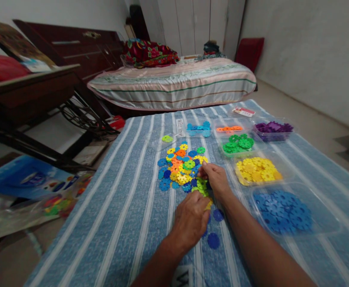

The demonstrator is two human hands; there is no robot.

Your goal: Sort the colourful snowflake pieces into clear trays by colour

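Note:
A mixed pile of notched plastic discs (180, 167) in yellow, orange, blue and green lies on the striped cloth. At the pile's right edge is my right hand (217, 181), its fingers pinched together; whatever is between them is hidden. My left hand (192, 217) is curled at the near side of the pile, back upward, and its fingertips are covered. Beside its fingers shows a yellow disc (209, 204), but I cannot tell whether it is held. Light green discs (201, 185) lie between the hands. Dark blue discs (213, 240) sit loose nearer me.
Clear tubs on the right hold blue discs (282, 211), yellow discs (256, 169), green discs (238, 144) and purple pieces (273, 127). Farther back are tubs with orange discs (229, 128) and light blue discs (198, 128). A lime disc (167, 138) sits in a clear container. Beyond stands a bed (174, 87).

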